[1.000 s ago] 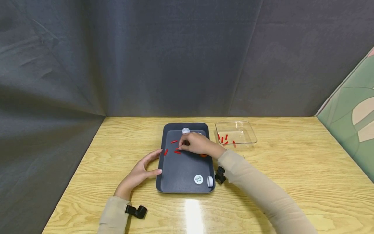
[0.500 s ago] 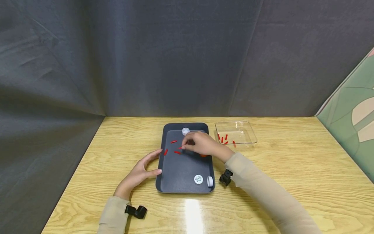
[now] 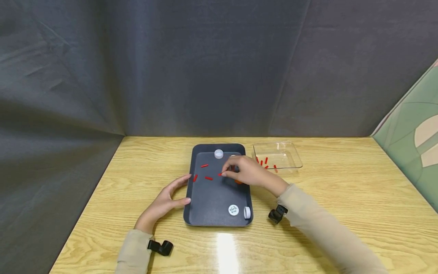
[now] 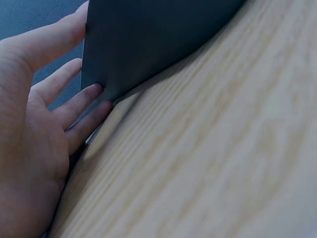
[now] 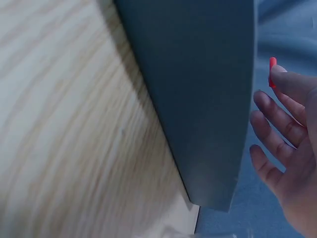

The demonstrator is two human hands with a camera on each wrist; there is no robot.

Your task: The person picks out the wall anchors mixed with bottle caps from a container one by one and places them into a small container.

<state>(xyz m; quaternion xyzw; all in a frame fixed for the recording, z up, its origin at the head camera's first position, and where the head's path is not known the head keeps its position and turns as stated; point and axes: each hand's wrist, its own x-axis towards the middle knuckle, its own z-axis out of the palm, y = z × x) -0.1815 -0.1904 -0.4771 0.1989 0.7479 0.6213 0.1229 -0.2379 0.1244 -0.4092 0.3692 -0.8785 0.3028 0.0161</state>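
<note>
A dark grey tray (image 3: pixel 212 198) lies on the wooden table. My right hand (image 3: pixel 249 171) hovers over its right side, thumb and finger pinching a small red ribbed stick (image 5: pixel 272 69). Three similar red sticks (image 3: pixel 208 178) lie loose on the tray's left half. Partly hidden under the right hand is an orange object (image 3: pixel 238 182); its full shape cannot be seen. My left hand (image 3: pixel 163 201) touches the tray's left edge with its fingertips, thumb spread apart. In the left wrist view its fingers reach along the tray's outer wall (image 4: pixel 148 39).
A clear rectangular container (image 3: pixel 291 154) stands right of the tray, with several red sticks (image 3: pixel 266 160) inside. On the tray are a white cap (image 3: pixel 218 154) at the far end, a round white lid with green writing (image 3: pixel 234 210), and a white cap on its side (image 3: pixel 247 213).
My right hand has lifted a red stick from beside the others and moved right with it, across the tray. The left hand stays at the tray's edge.
</note>
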